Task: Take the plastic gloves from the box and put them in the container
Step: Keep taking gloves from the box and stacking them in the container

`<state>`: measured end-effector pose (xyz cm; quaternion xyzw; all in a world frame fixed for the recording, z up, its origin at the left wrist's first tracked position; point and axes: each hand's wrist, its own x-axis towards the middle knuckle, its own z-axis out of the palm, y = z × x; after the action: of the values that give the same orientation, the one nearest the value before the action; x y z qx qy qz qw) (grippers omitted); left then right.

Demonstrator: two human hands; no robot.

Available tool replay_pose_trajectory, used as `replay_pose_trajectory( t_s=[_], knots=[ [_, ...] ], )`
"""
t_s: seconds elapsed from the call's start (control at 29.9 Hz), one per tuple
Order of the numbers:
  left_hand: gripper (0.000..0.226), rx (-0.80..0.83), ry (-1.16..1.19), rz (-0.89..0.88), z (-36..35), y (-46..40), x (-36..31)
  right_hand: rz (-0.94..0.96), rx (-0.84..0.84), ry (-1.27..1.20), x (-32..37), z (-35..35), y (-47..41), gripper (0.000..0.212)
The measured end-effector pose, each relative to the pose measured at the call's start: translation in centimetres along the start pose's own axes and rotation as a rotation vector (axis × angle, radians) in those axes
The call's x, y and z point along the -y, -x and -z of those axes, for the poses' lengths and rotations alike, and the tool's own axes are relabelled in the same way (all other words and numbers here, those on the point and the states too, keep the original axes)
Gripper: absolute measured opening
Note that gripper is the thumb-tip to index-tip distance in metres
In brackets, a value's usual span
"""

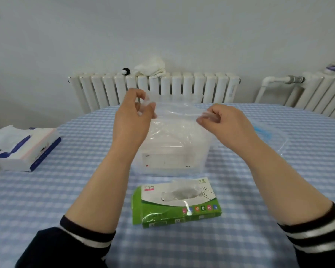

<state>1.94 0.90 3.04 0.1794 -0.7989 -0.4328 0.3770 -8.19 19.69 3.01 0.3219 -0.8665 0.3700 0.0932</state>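
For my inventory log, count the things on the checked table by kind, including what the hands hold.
Plastic glove, held stretched: 1
Green glove box: 1
Clear container: 1
Container lid: 1
Tissue pack: 1
Total: 5

A room in a home was shown. The surface was covered by a blue-and-white checked cloth. A white ribbed radiator was fixed to the plain pale wall behind it, and a crumpled white cloth was laid on top. A second white radiator was seen at the right, and an opened soft pack of white tissues at the left.
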Motion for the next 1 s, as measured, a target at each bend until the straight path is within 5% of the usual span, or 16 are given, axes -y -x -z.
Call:
replay_pose_trajectory(
  t_s=[0.1, 0.17, 0.3, 0.4, 0.5, 0.77, 0.87, 1.0],
  knots=[
    [0.009, -0.037, -0.179, -0.038, -0.2, -1.2, 1.4, -0.050, 0.012, 0.124, -0.7, -1.1, -2.8, 0.013],
    [0.007, -0.027, -0.315, -0.066, -0.3, -2.0, 2.1, -0.062, -0.005, 0.290, -1.1, -1.5, -3.9, 0.033],
    [0.006, 0.092, -0.533, -0.087, -0.7, -3.8, 3.2, 0.183, -0.250, 0.199, 0.9, -2.4, -3.8, 0.038],
    [0.011, 0.188, -0.670, -0.091, -1.4, -4.7, 3.8, 0.248, 0.066, 0.103, 2.2, -3.6, -3.4, 0.031],
    [0.012, 0.295, -0.825, -0.111, -1.6, -4.7, 4.3, 0.101, 0.498, 0.249, 2.2, -4.2, -3.3, 0.032],
    [0.035, 0.536, -1.129, -0.244, -1.8, -5.4, 4.7, -0.040, 0.796, 0.340, 2.7, -4.2, -4.4, 0.051],
    [0.039, 0.522, -1.114, -0.277, -1.4, -5.8, 4.5, 0.002, 0.663, 0.319, 2.4, -4.0, -4.3, 0.048],
    [0.033, 0.298, -1.094, -0.393, -0.2, -4.9, 3.9, 0.176, 0.157, 0.125, 2.0, -3.0, -2.1, 0.019]
  ],
)
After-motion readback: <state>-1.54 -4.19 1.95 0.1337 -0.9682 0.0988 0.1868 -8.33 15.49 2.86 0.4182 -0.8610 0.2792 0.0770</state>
